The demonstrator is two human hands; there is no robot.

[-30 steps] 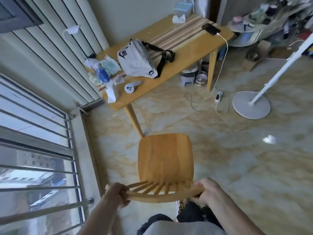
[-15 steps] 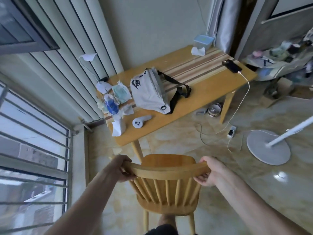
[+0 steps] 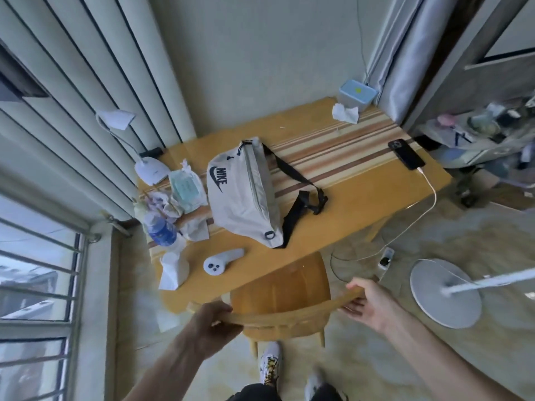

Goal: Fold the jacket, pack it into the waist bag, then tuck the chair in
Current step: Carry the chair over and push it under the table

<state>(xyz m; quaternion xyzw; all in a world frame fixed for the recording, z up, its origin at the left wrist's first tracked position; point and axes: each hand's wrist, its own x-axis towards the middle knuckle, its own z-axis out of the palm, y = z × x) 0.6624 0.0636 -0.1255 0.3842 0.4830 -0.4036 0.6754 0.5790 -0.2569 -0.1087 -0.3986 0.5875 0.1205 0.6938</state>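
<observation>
Left to right: at the counter's point(image 3: 362, 198) left end we see a lamp point(image 3: 150, 170), a bottle point(image 3: 160, 231), crumpled tissues point(image 3: 173, 269) and a white controller point(image 3: 220, 261) near the front edge. Below them our left hand point(image 3: 212, 322) wraps the left end of the chair's point(image 3: 280, 287) top rail, its fingers point(image 3: 224, 306) curled over and pinching the rail. The chair sits at centre, its seat partly under the counter, front edge hidden beneath the top. Above it the bag point(image 3: 246, 195) lies zipped on the counter, strap trailing right; no jacket shows, so we judge it packed inside. Our right hand point(image 3: 367, 303) holds the rail's right end, fingers point(image 3: 351, 309) closed loosely beneath it and thumb on top. Farther right, a phone point(image 3: 405, 154) rests at the counter's edge with its cable point(image 3: 428, 189) dropping to the floor, and a fan base point(image 3: 445, 293) stands near the chair. We judge the last step nearly done. Risks: an uneven push could skew the chair into a counter leg; a hard shove could jolt the counter and roll the controller off; a chair leg drifting right could snag the cable and drag the phone down.
</observation>
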